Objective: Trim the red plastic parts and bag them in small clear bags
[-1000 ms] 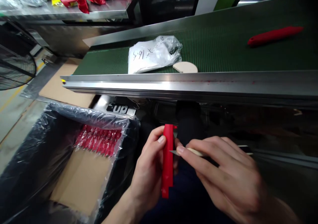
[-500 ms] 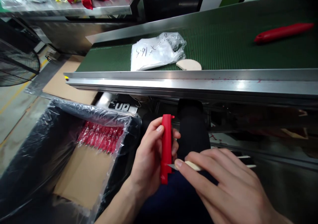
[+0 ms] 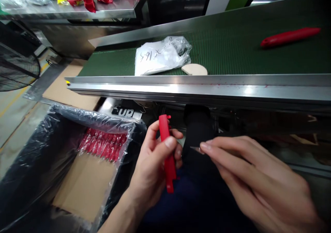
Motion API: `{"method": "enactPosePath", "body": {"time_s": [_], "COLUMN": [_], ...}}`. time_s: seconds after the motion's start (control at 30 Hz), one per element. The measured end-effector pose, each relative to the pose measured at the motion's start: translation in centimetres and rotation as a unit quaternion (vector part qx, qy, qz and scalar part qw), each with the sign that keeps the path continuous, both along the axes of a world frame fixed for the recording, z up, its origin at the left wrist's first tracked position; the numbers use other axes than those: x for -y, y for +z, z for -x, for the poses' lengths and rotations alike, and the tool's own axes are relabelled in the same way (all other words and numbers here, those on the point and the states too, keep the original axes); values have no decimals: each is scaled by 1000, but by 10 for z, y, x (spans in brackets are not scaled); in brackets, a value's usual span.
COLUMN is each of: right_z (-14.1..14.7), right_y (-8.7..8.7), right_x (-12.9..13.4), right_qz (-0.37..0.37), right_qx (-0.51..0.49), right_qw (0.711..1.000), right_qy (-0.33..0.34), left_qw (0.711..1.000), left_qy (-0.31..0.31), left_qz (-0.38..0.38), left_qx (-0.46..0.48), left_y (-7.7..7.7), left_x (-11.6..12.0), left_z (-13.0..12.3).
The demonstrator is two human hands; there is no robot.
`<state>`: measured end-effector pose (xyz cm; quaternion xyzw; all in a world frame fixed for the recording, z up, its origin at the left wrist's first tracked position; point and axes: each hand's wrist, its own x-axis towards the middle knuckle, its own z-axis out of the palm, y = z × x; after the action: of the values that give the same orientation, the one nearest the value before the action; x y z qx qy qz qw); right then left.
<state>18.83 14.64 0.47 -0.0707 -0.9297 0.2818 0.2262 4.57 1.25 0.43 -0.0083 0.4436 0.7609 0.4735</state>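
Note:
A long red plastic part (image 3: 169,169) stands nearly upright in my left hand (image 3: 152,157), its thumb pressed across the front and the fingers wrapped behind. Small tabs stick out from its right edge near the top and bottom. To the right, my right hand (image 3: 248,171) pinches a knife (image 3: 196,149) with a thin pointed blade. The blade points left toward the red part and is apart from it. Most of the knife's handle is hidden by my fingers.
A green conveyor belt (image 3: 227,50) with a metal rim carries a plastic bag (image 3: 157,57), a pale flat piece (image 3: 194,69) and a red part (image 3: 291,37). At lower left stands a plastic-lined bin (image 3: 121,122) with red parts and cardboard. A fan (image 3: 18,57) is at far left.
The knife has moved up and right, off the red part's lower end. My left thumb has slid down across the part, which now tilts slightly left at the top.

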Motion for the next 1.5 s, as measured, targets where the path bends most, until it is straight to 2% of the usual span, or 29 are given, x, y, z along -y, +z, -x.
{"method": "enactPosePath", "body": {"time_s": [0.1,0.2,0.37,0.57,0.77,0.9,1.0,1.23,1.5], "right_z": [8,14,19,16,16,17,18,17,21], "right_y": [1,3,2,-2,-4,-8,-9,-8,-5], "right_x": [-6,-8,-8,-9,-12,-13,-12,-8,-3], "right_qz": [-28,-61,-76,-78,-89,-104,-99,-7,-8], "right_qx": [-15,-44,-53,-65,-64,-72,-86,-89,-88], "right_qw": [999,997,996,995,994,992,991,995,996], "right_qy": [-21,-25,-3,-8,-11,-23,-29,-52,-29], "left_qw": [996,992,990,988,984,983,987,991,984], "left_qy": [-65,-97,-102,-107,-129,-121,-111,-133,-150], "left_qz": [13,26,22,29,47,75,79,-10,-48], "left_qx": [-58,-82,-98,-105,-110,-114,-90,23,86], "left_y": [0,-1,-4,-5,-2,3,6,5,5], "left_x": [6,10,10,11,11,9,7,4,6], "left_z": [-7,-10,-10,-9,-8,-9,-10,-8,-8]}}
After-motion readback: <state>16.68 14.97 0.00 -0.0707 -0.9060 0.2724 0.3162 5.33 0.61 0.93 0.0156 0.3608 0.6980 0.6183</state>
